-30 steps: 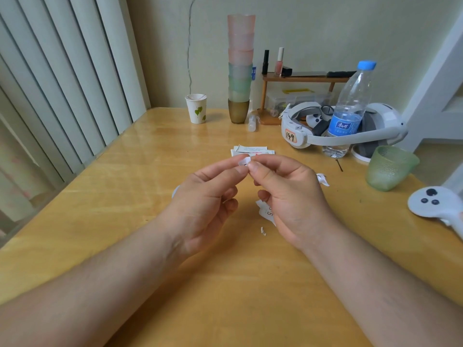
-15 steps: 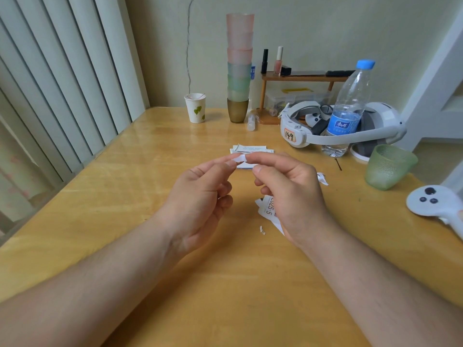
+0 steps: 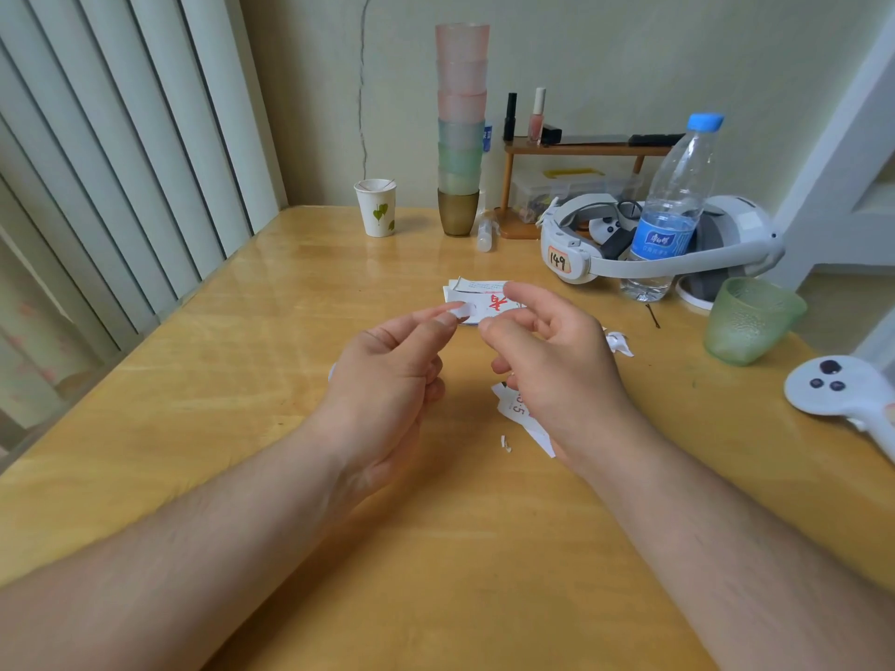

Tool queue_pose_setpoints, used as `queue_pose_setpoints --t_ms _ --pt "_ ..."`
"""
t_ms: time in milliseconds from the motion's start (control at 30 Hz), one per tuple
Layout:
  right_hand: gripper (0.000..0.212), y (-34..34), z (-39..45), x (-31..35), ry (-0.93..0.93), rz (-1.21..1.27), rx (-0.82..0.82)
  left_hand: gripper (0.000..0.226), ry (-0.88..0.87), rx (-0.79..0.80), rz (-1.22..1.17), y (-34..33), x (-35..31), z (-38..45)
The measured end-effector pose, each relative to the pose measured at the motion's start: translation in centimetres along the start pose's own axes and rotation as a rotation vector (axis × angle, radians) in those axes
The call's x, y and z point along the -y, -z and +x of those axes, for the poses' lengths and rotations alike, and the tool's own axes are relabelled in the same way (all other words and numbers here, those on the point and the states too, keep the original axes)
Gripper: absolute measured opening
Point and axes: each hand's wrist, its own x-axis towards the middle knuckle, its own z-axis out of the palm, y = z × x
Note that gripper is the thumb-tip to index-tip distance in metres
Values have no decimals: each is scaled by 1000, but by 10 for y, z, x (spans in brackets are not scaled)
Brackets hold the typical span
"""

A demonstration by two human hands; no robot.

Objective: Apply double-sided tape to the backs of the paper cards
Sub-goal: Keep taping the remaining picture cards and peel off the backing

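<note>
One headset [image 3: 571,259] label reads "149"; left hand [image 3: 387,380] pinches tape [image 3: 464,310], right hand [image 3: 557,360] loosely curled.

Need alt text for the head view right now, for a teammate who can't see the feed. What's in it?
Over a wooden table, the left hand pinches a small white tape piece at its fingertips; the right hand hovers beside it, fingers loosely curled. Paper cards lie stacked just beyond, another under the right hand, with a green cup at right.
</note>
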Motion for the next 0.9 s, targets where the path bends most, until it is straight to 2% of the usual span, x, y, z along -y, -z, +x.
queue_pose_setpoints --t_ms 67,200,333,900 --pt "55 3 2 1 -2 -5 8 17 2 5 1 0 -1 0" --pt "25 6 -1 5 15 96 66 29 15 37 1 0 -1 -1" --pt "12 5 -2 5 30 141 117 36 25 78 -12 1 -1 -1" --pt "10 6 -3 6 31 208 189 37 17 195 3 3 -1 -2"
